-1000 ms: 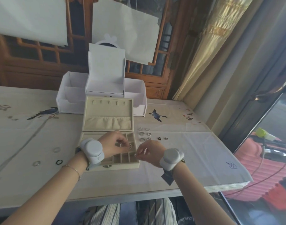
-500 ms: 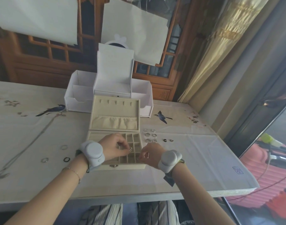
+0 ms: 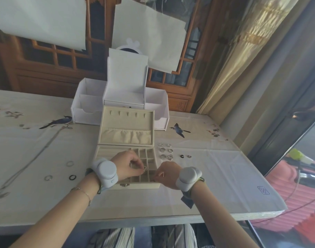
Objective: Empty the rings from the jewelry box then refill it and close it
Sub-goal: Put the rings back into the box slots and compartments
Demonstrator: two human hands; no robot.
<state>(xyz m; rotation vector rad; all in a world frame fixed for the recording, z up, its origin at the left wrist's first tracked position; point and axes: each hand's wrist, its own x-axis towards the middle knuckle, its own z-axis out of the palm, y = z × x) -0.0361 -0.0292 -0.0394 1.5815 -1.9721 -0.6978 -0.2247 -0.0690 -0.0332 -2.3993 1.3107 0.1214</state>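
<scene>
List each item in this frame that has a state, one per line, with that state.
Jewelry box: lid open, upright.
Left hand: pinching a small ring over the box's compartments.
Right hand: closed at the box's right front edge; contents not visible.
Rings right of box: lying loose on the table.
Rings left of box: lying loose, apart.
White organizer: lid up.

Matt cream fabric-lined jewelry box, shiny metal rings, printed cloth table cover, carved wooden screen
</scene>
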